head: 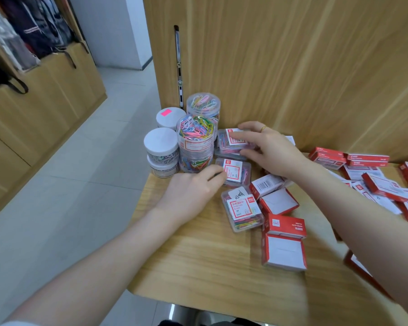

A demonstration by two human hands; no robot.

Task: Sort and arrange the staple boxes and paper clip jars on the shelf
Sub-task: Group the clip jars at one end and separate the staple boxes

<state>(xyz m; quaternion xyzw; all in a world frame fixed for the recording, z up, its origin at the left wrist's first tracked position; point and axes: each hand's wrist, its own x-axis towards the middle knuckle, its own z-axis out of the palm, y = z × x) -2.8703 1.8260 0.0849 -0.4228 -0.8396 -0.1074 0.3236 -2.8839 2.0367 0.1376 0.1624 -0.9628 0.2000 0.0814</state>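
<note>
Two bare forearms reach in from the lower edge over a wooden shelf [198,260]. Left hand [186,191] lies low, its fingertips curled onto the near edge of a flat clear clip case [236,171]; whether it truly grasps the case I cannot tell. Right hand [266,149], a ring on one finger, has its grip closed over a second clip case [231,141] that sits on top of another, against the back panel [280,67]. A third case [243,210] lies flat just nearer the camera, untouched. Left of the cases, at the shelf's corner, clip jars [196,137] stand stacked in pairs: two clear ones full of coloured clips, white-lidded ones [161,140] beside them. Red staple boxes [284,238] lie strewn to the right, some near the front, more [346,158] piled loosely toward the back right.
</note>
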